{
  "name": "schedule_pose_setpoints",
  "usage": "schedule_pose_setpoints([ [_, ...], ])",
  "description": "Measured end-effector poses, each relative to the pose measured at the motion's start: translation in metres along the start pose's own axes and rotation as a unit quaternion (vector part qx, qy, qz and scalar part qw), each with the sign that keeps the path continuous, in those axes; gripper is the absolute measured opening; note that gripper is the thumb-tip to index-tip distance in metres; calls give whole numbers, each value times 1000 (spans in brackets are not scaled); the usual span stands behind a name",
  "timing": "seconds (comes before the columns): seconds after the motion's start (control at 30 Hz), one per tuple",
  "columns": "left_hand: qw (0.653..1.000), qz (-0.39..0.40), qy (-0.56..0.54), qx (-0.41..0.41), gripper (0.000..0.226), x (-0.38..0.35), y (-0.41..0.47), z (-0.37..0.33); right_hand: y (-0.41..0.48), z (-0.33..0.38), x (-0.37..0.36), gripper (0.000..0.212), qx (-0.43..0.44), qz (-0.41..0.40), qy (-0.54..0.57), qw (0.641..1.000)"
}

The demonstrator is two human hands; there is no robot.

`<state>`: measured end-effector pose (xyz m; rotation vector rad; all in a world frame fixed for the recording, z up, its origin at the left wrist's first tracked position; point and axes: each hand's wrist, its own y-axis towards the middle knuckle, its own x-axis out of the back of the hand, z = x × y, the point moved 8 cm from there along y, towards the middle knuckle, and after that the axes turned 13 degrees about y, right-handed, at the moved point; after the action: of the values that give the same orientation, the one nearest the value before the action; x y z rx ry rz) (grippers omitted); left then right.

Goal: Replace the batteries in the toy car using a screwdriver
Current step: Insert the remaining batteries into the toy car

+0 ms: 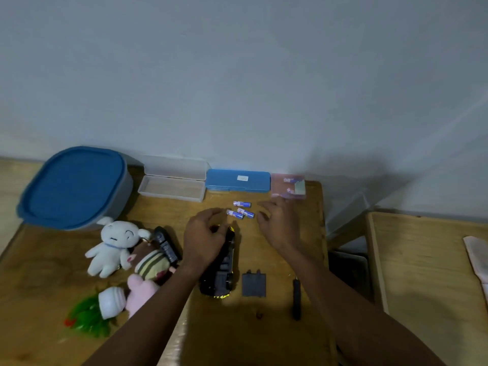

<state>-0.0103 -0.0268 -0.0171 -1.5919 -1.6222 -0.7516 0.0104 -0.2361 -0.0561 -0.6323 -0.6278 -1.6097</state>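
**Q:** Orientation of the car [224, 270]?

**A:** It lies underside up near the middle of the worktop [237, 336]. Its long axis runs from the person towards the wall, with the far end leaning slightly right. I cannot tell which end is the front.

**Q:** What surrounds it?

**A:** A dark cover [253, 285] lies flat just right of the near end. The screwdriver [296, 299] is further right and lies roughly parallel to the car. Three loose batteries [241, 211] are clustered just beyond the far end. Along the wall stand a blue-lidded tub [74, 188], an open clear box [171, 188], a blue case [237, 180] and a pink case [289, 187]. Plush toys [113, 247] and a black remote [166, 247] crowd the left side. The left forearm crosses beside them.

**Q:** The hands?

**A:** The left hand [203, 239] sits on the car's far end, fingers curled over it and gripping. It hides that end, and whether it holds anything else cannot be told. The right hand [277, 225] hovers to the right of the batteries and is well clear of the car. Its fingers are loosely bent and spread, holding nothing. The picture is blurred there.
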Motion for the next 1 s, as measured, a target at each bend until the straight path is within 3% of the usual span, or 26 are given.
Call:
schedule_pose_setpoints([
  [0.13, 997, 40, -13, 60, 46, 3, -26, 37, 3, 36, -41, 29, 35, 74, -31, 996],
  [0.37, 982, 141, -52, 110, 33, -15, -58, 63, 17, 61, -66, 16, 36, 148, -124, 981],
  [0.47, 970, 171, -101, 139, 26, -23, -62, 73, 16, 65, -70, 22, 38, 154, -117, 980],
  [0.6, 948, 191, -173, 186, 19, -35, -64, 90, 8, 63, -58, 14, 50, 97, -16, 994],
  [0.73, 936, 187, -220, 201, 13, -29, -65, 90, -6, 57, -38, 11, -32, 38, 141, 989],
  [0.9, 887, 168, -342, 260, 14, -21, -64, 84, -30, 62, -14, 11, -123, -4, 255, 959],
  [1.0, 869, 157, -383, 270, 22, -17, -61, 71, -42, 69, -1, 13, -165, -24, 363, 917],
])
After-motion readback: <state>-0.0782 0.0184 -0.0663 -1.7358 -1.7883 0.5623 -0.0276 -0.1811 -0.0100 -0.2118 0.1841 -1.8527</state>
